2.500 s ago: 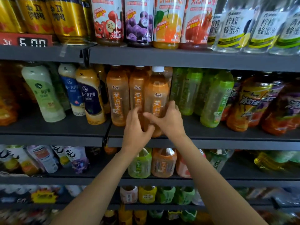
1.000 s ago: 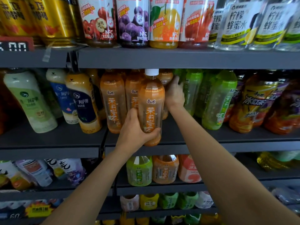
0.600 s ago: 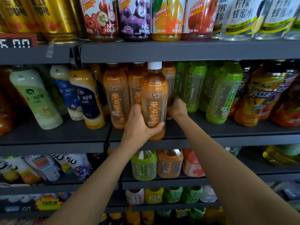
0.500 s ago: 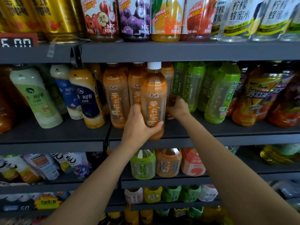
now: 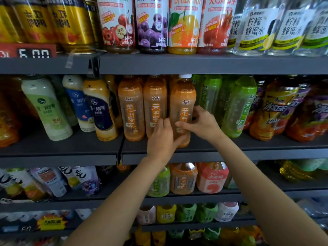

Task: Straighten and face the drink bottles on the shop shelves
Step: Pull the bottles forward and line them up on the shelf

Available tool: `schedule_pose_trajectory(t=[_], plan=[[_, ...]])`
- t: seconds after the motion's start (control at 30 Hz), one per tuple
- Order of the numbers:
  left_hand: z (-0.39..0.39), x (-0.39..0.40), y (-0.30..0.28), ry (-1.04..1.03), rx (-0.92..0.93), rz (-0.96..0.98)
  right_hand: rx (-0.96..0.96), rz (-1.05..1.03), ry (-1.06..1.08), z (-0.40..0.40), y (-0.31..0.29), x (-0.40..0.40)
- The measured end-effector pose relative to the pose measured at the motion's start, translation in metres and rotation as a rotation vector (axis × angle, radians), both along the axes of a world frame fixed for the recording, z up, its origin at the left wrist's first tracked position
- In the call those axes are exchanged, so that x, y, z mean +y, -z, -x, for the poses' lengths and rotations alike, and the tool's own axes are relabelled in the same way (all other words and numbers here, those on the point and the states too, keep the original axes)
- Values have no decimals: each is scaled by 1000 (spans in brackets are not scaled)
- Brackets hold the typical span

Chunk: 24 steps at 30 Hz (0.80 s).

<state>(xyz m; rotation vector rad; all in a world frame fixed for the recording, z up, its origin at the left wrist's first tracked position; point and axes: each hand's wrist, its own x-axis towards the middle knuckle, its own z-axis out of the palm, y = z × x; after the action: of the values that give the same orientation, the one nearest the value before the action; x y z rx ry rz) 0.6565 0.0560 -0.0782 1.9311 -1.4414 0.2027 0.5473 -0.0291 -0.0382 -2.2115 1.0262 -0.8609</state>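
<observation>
I have both hands on one orange tea bottle [image 5: 183, 103] at the middle of the frame; it stands upright at the front edge of the middle shelf [image 5: 266, 153], white cap up, label facing me. My left hand [image 5: 160, 142] wraps its lower part from the left, fingers curled round the base; my right hand [image 5: 202, 121] comes in from the right, thumb and fingers pinching across the label at mid height. Just left of it stand two more orange tea bottles [image 5: 131, 110], upright, labels forward, the nearer one touching my left hand; just right stand green tea bottles [image 5: 237, 107], leaning slightly. Further left on the same shelf, milk tea bottles [image 5: 99, 110] tilt to the left; at far right, iced tea bottles [image 5: 273, 107] lean as well. On the upper shelf [image 5: 177, 63] at the top of the frame: gold cans [image 5: 71, 23], fruit juice bottles [image 5: 152, 23], clear lemon honey water bottles [image 5: 255, 27]. A red price tag [image 5: 28, 51] sits at upper left.
</observation>
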Motion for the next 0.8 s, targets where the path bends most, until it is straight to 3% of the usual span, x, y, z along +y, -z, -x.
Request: schedule_pose_trajectory(t=[0.07,0.17,0.47,0.8], plan=[[-15,14,6,-11,27,94,-16,12,52,-3,3,0],[-32,25,8,-159,218,190,-26,15,158,-11,3,-2],[-11,-4,5,-338,225,-37,34,-61,251,-23,25,4],[-9,-12,7,-366,263,-55,59,-49,302,-30,33,6]])
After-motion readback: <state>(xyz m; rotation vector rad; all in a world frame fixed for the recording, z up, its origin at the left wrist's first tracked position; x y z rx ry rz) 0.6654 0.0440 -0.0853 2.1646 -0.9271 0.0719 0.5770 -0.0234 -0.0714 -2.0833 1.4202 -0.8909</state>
